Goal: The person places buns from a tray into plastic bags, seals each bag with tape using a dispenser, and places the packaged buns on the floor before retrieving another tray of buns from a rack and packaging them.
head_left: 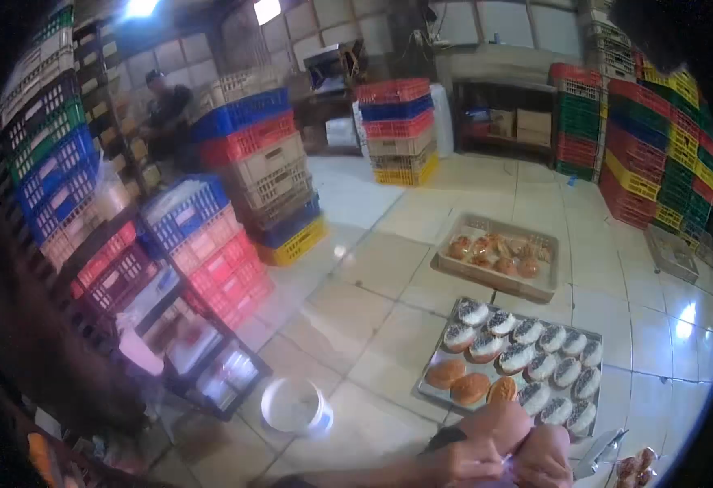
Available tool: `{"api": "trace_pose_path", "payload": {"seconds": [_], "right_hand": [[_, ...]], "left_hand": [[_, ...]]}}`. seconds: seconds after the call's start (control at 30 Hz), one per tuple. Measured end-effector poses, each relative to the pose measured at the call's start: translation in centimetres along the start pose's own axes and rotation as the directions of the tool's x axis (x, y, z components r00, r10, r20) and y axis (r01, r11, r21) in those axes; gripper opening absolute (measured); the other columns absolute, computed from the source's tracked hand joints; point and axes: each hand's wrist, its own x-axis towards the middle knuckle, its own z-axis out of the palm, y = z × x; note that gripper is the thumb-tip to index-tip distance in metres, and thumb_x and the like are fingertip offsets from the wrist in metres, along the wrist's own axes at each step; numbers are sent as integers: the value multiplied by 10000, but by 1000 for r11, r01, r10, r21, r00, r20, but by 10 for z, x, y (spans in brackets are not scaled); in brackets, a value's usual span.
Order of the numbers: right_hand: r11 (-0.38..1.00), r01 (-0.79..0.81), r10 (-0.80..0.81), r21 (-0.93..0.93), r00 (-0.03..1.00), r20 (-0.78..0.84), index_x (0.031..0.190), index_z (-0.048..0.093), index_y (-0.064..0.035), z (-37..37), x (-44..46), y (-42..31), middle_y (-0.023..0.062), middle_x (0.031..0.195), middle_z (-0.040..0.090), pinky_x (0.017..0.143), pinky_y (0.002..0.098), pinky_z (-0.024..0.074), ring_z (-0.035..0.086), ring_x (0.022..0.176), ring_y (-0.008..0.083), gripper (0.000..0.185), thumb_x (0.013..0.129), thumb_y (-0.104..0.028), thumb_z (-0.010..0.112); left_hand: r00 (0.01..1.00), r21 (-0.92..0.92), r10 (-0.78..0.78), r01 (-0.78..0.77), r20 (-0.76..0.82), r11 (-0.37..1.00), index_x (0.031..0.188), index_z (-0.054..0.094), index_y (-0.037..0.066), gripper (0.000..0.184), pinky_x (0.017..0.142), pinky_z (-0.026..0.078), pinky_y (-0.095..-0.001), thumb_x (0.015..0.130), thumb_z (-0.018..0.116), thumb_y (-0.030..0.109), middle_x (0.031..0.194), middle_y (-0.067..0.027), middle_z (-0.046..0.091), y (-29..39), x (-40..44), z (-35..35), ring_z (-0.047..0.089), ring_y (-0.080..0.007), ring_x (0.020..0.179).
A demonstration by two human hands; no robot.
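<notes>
At the bottom edge, in front of bent knees (499, 423), my left hand (466, 462) has its fingers curled together. Close beside it my right hand (542, 470) is also closed, partly cut off by the frame. A small whitish thing (508, 465) shows between the fingertips, too blurred to name. Just beyond the knees a metal baking tray (433, 400) lies on the floor. Rows of oval buns (517, 358) on it carry white cream and dark sprinkles. Three plain brown buns (470, 388) sit along its near left side.
Behind the baking tray stands a beige tray (495, 286) of wrapped buns. A white bucket (295, 407) is on the left floor. Tall crate stacks (263, 175) line the left, back and right. Wrapped bread (637, 468) lies at lower right. Another person (168, 110) is at the back left.
</notes>
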Motion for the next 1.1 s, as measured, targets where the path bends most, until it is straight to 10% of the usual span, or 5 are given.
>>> {"api": "trace_pose_path", "payload": {"seconds": [0.43, 0.73, 0.83, 0.9, 1.1], "right_hand": [[912, 410, -395, 18, 888, -235, 995, 702, -45, -13, -33, 32, 107, 895, 612, 733, 340, 490, 568, 785, 272, 213, 809, 55, 680], [861, 421, -399, 284, 907, -137, 1281, 635, -79, -1, -17, 42, 145, 1103, 648, 820, 364, 518, 643, 903, 321, 478, 821, 43, 681], [962, 3, -29, 273, 996, 89, 1370, 534, -102, -50, 19, -41, 141, 1156, 637, 947, 411, 483, 623, 1063, 329, 540, 860, -12, 688], [932, 289, -281, 218, 957, -70, 885, 702, -106, -36, 34, 3, 4, 831, 692, 913, 407, 451, 606, 807, 198, 134, 769, -135, 761], [888, 348, -376, 300, 926, 39, 910, 635, -70, -17, 99, 155, 18, 682, 623, 746, 365, 497, 579, 604, 172, 92, 872, -124, 698]], "left_hand": [[917, -446, -339, 219, -210, 868, 1015, 734, 41, 153, 704, 505, -283, 901, 751, 141, 913, -72, 702, 56, 14, -4, 635, -199, 756], [847, -303, -344, 479, 404, 824, 1244, 642, 14, 398, 913, 500, -356, 901, 747, 187, 1167, -107, 680, 3, -36, 13, 634, -233, 1038], [933, -126, -324, 344, 156, 930, 990, 705, 68, 154, 866, 441, -370, 899, 712, 192, 1008, -70, 621, 31, 4, -58, 550, -224, 971], [967, -198, -252, 256, 48, 946, 940, 696, 59, 149, 862, 449, -360, 915, 716, 205, 991, -64, 618, 15, 18, -49, 549, -224, 977], [831, -286, -548, 550, 95, 785, 949, 663, 44, 129, 671, 497, -250, 897, 743, 131, 853, -53, 682, -96, 54, 38, 621, -137, 734]]}}
